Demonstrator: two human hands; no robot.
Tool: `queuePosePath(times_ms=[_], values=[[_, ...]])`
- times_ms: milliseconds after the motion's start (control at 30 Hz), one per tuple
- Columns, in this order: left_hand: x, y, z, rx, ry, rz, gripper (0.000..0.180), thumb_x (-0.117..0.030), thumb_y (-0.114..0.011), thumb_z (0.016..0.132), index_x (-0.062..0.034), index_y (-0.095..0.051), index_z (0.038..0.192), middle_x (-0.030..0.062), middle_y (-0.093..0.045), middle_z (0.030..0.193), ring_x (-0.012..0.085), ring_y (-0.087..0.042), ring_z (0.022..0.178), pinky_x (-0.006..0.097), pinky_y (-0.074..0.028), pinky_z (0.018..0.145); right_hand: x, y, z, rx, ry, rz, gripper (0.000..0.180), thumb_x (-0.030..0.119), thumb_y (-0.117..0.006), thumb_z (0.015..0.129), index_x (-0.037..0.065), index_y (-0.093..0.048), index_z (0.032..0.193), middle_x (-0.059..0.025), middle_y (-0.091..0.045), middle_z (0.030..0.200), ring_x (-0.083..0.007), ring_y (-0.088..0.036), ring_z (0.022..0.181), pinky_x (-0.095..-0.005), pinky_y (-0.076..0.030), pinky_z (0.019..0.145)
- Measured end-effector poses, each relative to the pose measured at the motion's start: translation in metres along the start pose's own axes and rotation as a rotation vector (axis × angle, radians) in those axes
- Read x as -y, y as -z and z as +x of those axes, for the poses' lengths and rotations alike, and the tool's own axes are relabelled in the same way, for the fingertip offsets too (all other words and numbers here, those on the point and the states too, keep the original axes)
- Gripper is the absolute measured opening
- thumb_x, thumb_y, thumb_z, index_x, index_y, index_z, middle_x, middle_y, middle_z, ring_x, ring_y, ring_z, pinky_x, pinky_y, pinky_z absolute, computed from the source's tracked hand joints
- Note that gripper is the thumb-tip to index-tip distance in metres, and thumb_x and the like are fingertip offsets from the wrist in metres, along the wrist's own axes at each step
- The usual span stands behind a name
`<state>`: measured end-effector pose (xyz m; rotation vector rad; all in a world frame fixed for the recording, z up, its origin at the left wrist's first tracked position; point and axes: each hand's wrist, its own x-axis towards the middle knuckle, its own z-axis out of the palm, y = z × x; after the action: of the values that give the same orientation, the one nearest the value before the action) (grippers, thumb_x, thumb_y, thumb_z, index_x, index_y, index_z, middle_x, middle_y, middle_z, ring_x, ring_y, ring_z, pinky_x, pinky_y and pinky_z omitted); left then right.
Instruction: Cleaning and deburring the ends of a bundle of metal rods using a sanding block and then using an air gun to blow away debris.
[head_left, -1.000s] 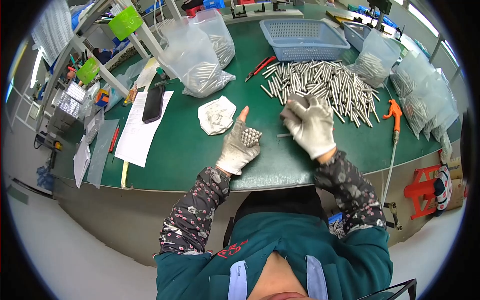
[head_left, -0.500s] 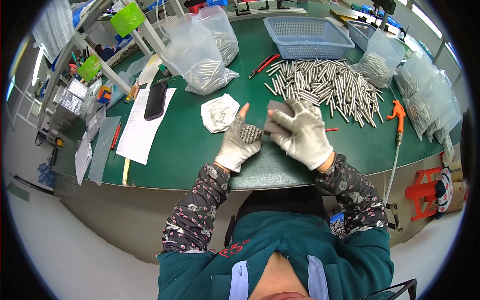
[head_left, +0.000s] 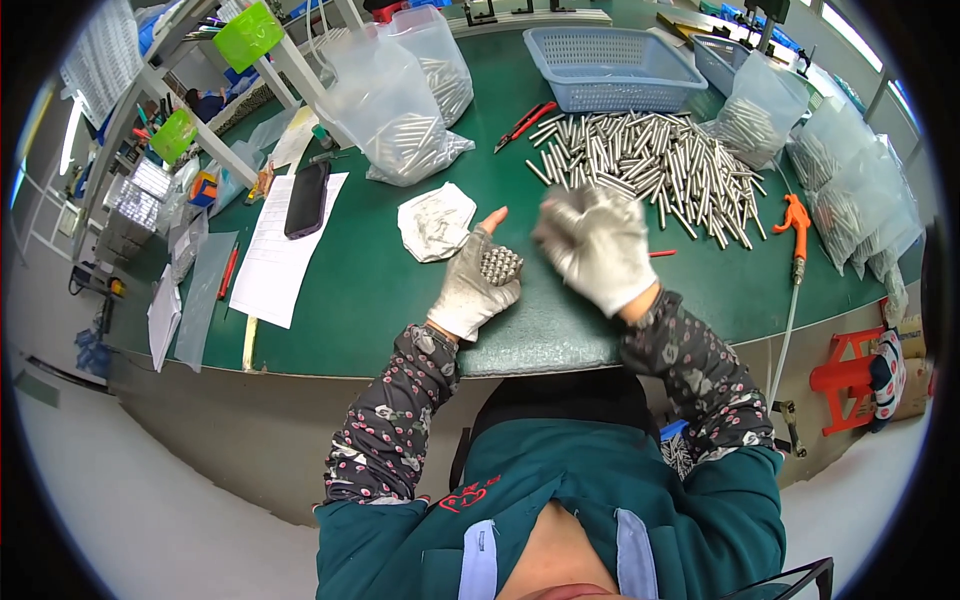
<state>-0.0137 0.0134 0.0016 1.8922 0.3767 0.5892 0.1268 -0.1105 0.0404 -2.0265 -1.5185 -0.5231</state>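
My gloved left hand (head_left: 470, 290) is closed around a tight bundle of short metal pins (head_left: 501, 266), their round ends facing up and the thumb pointing away. Just right of it, my gloved right hand (head_left: 598, 248) is raised over the green table, its fingers curled. Motion blurs that hand, and whatever is in its grip cannot be made out. Beyond it lies a wide heap of loose metal pins (head_left: 660, 165). A crumpled white cloth (head_left: 437, 222) rests on the table beyond my left hand.
A blue plastic basket (head_left: 615, 95) stands behind the heap. Bags of pins sit at back left (head_left: 405, 145) and right (head_left: 840, 215). Red-handled pliers (head_left: 525, 127), an orange air gun (head_left: 795, 232), a phone (head_left: 307, 200) on paper and a red stick (head_left: 662, 254) lie about.
My right hand has turned and curled, shifting slightly left; the grey flat block that showed in its fingers is now out of sight. My left hand keeps the bundle almost still.
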Motion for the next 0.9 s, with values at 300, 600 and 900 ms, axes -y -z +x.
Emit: queuePosePath(times_ms=[300, 600, 900], values=[[-0.001, 0.001, -0.002, 0.012, 0.026, -0.033, 0.084, 0.007, -0.064, 0.065, -0.01, -0.028, 0.139, -0.0039, -0.049, 0.078, 0.0042, -0.047, 0.069, 0.018, -0.042, 0.068, -0.001, 0.005, 0.006, 0.029, 0.074, 0.057, 0.016, 0.022, -0.067, 0.069, 0.014, -0.067, 0.082, -0.0046, -0.06, 0.097, -0.0259, -0.051, 0.098, -0.0423, -0.034, 0.088], [0.002, 0.0, -0.002, 0.014, 0.016, -0.07, 0.088, 0.009, -0.065, 0.063, -0.0114, -0.027, 0.14, -0.0042, -0.048, 0.078, 0.0041, -0.045, 0.068, 0.018, -0.04, 0.066, 0.013, -0.008, 0.024, 0.359, 0.093, 0.142, 0.014, 0.024, -0.059, 0.071, 0.015, -0.068, 0.067, -0.0059, -0.062, 0.074, -0.0262, -0.055, 0.084, -0.0391, -0.039, 0.072], [0.0, 0.0, -0.001, 0.027, -0.007, -0.066, 0.085, 0.006, -0.063, 0.063, -0.0096, -0.028, 0.139, -0.0024, -0.05, 0.076, 0.0063, -0.047, 0.067, 0.02, -0.042, 0.066, 0.015, -0.011, 0.036, 0.466, 0.054, 0.123, 0.017, 0.024, -0.056, 0.068, 0.013, -0.068, 0.064, -0.0088, -0.063, 0.069, -0.0278, -0.057, 0.08, -0.0399, -0.042, 0.071]])
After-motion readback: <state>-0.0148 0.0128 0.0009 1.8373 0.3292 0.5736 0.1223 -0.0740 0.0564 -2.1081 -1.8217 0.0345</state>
